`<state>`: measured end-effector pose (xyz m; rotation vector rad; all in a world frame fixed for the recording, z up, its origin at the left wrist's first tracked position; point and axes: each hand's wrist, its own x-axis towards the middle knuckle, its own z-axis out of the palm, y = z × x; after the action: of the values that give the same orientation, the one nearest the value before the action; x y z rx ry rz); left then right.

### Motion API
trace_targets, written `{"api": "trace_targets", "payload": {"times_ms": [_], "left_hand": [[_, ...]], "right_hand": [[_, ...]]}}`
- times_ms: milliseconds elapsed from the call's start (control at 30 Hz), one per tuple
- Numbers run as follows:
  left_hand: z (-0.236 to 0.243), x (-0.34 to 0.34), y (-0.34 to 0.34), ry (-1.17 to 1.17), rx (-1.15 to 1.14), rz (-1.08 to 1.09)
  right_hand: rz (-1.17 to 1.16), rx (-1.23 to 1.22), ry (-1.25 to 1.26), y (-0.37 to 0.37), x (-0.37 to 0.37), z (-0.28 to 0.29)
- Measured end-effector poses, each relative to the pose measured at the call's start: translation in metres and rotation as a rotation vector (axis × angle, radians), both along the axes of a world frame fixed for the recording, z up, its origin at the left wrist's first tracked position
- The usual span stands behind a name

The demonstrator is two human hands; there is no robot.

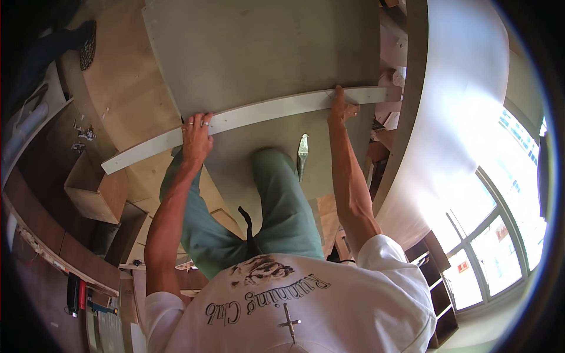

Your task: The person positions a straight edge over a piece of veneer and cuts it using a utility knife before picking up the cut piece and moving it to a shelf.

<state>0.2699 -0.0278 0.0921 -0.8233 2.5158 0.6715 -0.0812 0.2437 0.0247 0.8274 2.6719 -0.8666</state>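
Note:
A long pale strip (260, 109) lies across a grey board (268, 47) in front of me. My left hand (197, 132) holds the strip left of its middle, with curled fingers over its edge. My right hand (343, 106) grips it near the right end. Between my hands and nearer me, beside my bent knee, a metal tool (302, 157) with a long handle lies on the grey surface; its kind is unclear.
A plywood sheet (129, 76) lies at left, near another person's shoe (87, 47) and dark-clothed leg. An open wooden box (94, 188) and dark panels (38, 220) stand at lower left. A large pale panel (453, 70) rises at right, near windows (500, 259) and shelving (435, 303).

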Motion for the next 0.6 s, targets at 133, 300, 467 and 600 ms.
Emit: {"api": "trace_targets", "payload": {"times_ms": [133, 300, 467, 600], "left_hand": [[0.000, 0.004, 0.003, 0.003, 0.007, 0.019], [-0.001, -0.004, 0.005, 0.033, 0.016, 0.027], [0.000, 0.001, 0.006, 0.019, 0.014, 0.047], [0.001, 0.011, 0.006, 0.021, 0.028, 0.065]], "right_hand": [[-0.014, 0.146, 0.044, -0.001, -0.001, -0.007], [0.046, 0.096, 0.130, 0.029, -0.008, -0.028], [0.013, 0.127, 0.104, 0.005, -0.006, -0.015], [-0.003, -0.018, 0.112, -0.012, 0.003, -0.001]]}}
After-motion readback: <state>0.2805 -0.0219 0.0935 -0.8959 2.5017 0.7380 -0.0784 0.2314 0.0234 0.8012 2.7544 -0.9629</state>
